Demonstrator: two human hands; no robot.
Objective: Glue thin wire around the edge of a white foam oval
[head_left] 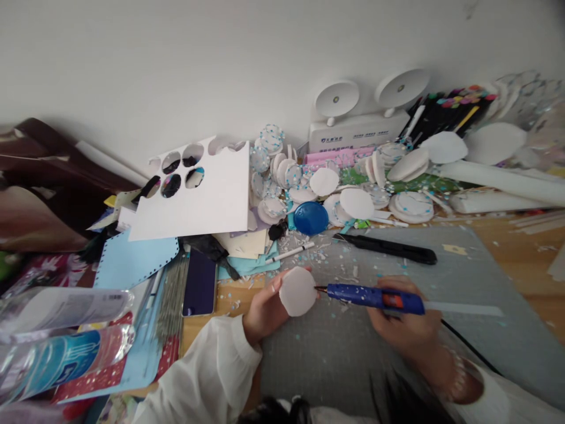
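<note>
In my left hand is a white foam disc, its flat face turned up and its outline roughly round. My right hand is wrapped round a blue pen-like tool with an orange-red part and a black cord. The tool's thin dark tip meets the disc's right edge. Both hands are above a grey cutting mat strewn with white and blue scraps. A black craft knife lies beyond the tool, and a blue round lid sits behind the disc.
Many white discs, some with blue dots, are heaped along the wall. A white board with round holes leans at the back left. Plastic bottles and a dark phone lie on the left. Markers stand at the back right.
</note>
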